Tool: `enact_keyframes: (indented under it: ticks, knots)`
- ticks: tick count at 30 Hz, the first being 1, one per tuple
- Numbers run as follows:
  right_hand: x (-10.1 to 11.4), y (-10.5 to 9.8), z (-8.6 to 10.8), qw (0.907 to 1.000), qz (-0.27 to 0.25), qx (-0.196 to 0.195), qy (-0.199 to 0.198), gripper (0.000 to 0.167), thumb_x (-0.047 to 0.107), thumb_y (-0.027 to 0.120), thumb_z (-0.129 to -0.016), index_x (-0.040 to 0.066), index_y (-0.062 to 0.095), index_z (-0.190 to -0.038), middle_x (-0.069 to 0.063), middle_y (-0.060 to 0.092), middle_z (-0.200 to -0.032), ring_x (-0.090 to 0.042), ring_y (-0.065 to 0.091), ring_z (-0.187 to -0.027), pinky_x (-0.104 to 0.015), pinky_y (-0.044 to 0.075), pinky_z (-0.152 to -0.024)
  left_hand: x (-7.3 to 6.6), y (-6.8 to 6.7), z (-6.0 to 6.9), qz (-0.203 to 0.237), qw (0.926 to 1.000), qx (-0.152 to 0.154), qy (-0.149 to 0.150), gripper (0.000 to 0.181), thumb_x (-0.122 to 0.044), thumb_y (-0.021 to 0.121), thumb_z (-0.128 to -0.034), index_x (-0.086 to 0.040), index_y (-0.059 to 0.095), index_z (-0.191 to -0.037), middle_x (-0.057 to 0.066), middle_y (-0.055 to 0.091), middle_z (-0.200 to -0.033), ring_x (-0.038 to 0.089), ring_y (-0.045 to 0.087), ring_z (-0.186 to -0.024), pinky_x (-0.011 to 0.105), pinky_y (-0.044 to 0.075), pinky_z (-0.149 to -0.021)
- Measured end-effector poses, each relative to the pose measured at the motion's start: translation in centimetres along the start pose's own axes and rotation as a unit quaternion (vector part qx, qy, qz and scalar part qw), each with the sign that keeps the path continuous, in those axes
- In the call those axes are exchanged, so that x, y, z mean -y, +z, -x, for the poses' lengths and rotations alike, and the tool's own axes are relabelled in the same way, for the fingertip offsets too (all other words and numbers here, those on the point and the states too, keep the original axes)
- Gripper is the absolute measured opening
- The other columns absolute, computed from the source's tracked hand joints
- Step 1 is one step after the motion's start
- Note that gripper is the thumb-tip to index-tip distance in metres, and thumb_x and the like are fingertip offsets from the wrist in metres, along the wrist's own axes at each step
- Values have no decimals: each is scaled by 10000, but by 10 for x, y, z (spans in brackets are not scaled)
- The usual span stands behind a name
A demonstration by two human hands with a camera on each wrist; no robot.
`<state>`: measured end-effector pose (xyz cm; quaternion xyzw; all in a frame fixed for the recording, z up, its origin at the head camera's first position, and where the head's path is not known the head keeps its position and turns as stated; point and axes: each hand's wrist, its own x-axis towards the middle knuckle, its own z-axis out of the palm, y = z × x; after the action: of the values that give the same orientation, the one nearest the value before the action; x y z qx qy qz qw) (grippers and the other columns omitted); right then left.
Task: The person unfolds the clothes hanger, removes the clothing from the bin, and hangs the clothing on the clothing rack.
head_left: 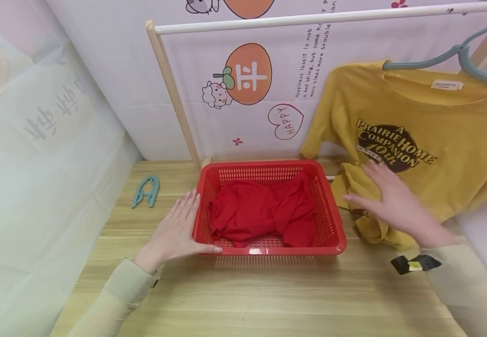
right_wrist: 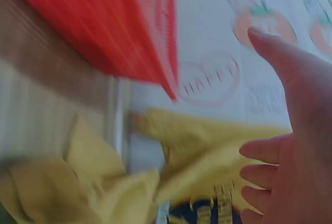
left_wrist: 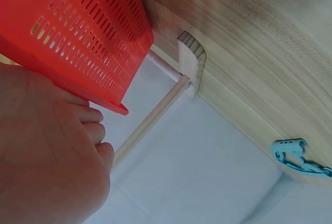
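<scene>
A red plastic basket (head_left: 332, 220) with slotted walls stands on the wooden table, a crumpled red cloth garment (head_left: 252, 210) inside it. My left hand (head_left: 173, 234) rests on the basket's left rim with fingers straight and the thumb along the front edge. To the right of the basket, my right hand (head_left: 395, 203) is spread in front of a yellow T-shirt (head_left: 450, 117) with dark printed lettering. That hand holds nothing and is apart from the basket. The shirt hangs on a blue-grey hanger (head_left: 420, 63). Bunched yellow cloth (head_left: 378, 231) lies below it on the table.
A wooden-post rack with a white rail (head_left: 311, 18) stands behind the basket. A folded blue-grey hanger (head_left: 146, 192) lies on the table (head_left: 243, 299) at the left. Printed cloth (head_left: 151, 117) hangs along the back and left side.
</scene>
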<state>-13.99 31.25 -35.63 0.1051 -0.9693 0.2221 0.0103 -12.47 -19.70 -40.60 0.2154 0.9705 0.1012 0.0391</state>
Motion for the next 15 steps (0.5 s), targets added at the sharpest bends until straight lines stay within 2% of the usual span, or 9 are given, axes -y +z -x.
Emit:
enact_keyframes:
  ticks: [3,6,11,15]
  knots:
    - [16,20,3,9987,406,97,-309,1072,651,648,-909,27,142,-1620,-155,-4,-1684,-391,-30,-1527,-623,17,-1181,0,0,0,7,10000,2,0,1411,-970,509,-675,-22,68,-1623,153,56,-1688,309,17,-1545,471,111,-1223]
    - [30,40,7,9962,687,258,-472,1157,732,614,-876,13,89,-1616,-168,-20,-1681,-374,-45,-1529,-600,56,-1193,0,1,0,17,10000,-16,4,1412,-971,509,-674,-22,70,-1623,154,59,-1688,309,19,-1545,472,113,-1222]
    - [46,65,15,9953,749,274,-548,1264,804,615,-812,-46,106,-1597,-228,23,-1667,-429,30,-1520,-613,150,-1181,0,1,0,-13,10000,-57,22,1414,-973,507,-672,-21,73,-1623,155,64,-1688,311,27,-1545,474,121,-1221]
    - [51,77,20,9948,770,157,-643,1295,834,614,-783,-62,143,-1590,-256,73,-1658,-451,86,-1510,-619,171,-1175,1,2,0,-25,10000,-72,35,1414,-973,506,-673,-22,68,-1623,152,59,-1688,308,23,-1545,472,123,-1221]
